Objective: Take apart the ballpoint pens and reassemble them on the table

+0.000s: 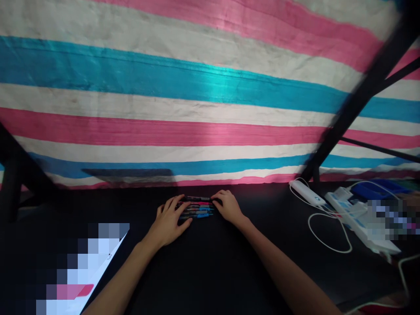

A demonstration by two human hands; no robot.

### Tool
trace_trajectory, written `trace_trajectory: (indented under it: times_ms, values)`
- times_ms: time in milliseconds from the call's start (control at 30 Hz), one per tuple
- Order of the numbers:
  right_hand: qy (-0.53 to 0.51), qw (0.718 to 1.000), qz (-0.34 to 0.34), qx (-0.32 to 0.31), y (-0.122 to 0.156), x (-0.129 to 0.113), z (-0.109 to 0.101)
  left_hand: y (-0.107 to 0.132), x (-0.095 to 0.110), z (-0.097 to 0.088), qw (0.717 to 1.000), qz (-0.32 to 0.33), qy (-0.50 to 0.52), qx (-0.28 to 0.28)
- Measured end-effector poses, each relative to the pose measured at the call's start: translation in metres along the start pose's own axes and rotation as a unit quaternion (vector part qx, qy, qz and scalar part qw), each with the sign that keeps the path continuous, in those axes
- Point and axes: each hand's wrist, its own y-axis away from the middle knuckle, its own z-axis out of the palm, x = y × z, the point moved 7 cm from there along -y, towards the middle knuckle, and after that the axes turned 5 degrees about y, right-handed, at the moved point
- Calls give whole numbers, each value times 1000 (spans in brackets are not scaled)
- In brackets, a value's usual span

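Pink, blue and white stripes cross the sheet (pixel 197 133) facing us. The dark surface (pixel 203 271) reaches the sheet's foot, a white power strip (pixel 355 218) lying before the sheet's right part. Below the sheet's middle, our left hand (pixel 170 222) spreads its fingers over the left ends of the pens (pixel 201 209); our right hand (pixel 229 206) has thumb and fingertips at the far pen's right end, though we cannot tell if they pinch. The pens lie side by side near the sheet's foot; uneven finger pressure could roll one out of line.
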Motion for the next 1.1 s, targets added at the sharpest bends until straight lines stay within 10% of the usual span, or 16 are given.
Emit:
trace_trajectory:
  times_ms: [433, 600, 667, 933, 1100]
  values:
    - [-253, 951, 113, 134, 19, 36, -32, 2, -2, 0, 1000, -18, -1, 3]
    - [-591, 758, 199, 191, 38, 57, -42, 3, 14, -6, 998, -2, 54, 35]
    - [-637, 726, 203, 164, 37, 49, -38, 5, 25, -12, 994, 4, 100, 48]
    - [-624, 764, 149, 67, 40, -12, -24, 9, 59, -19, 943, -3, 332, 31]
    - [-582, 806, 108, 2, 46, -42, -24, 14, 68, 9, 818, -72, 547, -164]
